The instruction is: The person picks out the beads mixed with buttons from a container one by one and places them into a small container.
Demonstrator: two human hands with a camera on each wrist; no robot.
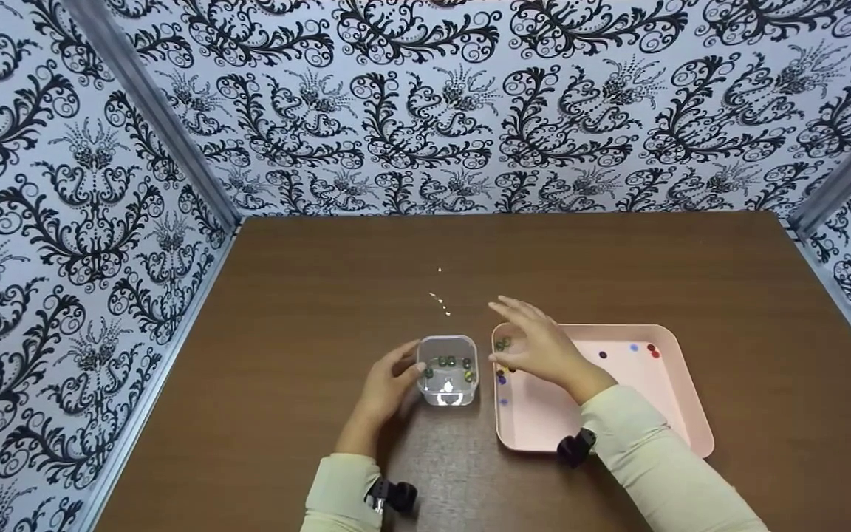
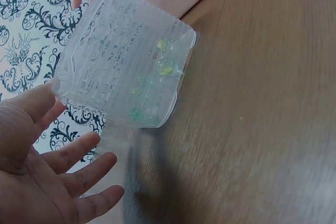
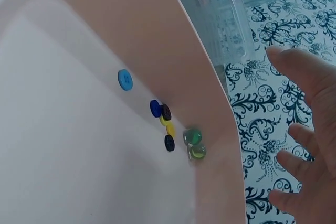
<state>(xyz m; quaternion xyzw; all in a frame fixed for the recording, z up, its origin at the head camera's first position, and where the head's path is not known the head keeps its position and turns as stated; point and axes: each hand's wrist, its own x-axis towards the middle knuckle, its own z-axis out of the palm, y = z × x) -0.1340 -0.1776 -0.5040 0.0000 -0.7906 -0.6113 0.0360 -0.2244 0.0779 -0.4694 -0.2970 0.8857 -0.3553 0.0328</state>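
Observation:
A clear plastic container [image 1: 448,400] stands on the table with several green and yellowish glass marbles [image 1: 446,361] in its bottom. My left hand [image 1: 387,384] holds its left rim between thumb and forefinger, the other fingers spread loose in the left wrist view. My right hand [image 1: 544,351] hovers over the left side of a pink tray [image 1: 691,414], thumb and fingers apart, holding nothing. Two marbles [image 3: 194,142] lie in the tray's corner. Nearby are dark, yellow and blue buttons [image 3: 125,80].
Farther right in the tray lie red buttons [image 1: 653,350], a light blue one and a dark one. The brown table [image 1: 285,318] meets patterned walls [image 1: 425,111] at the back and sides. Small bright spots show behind the container.

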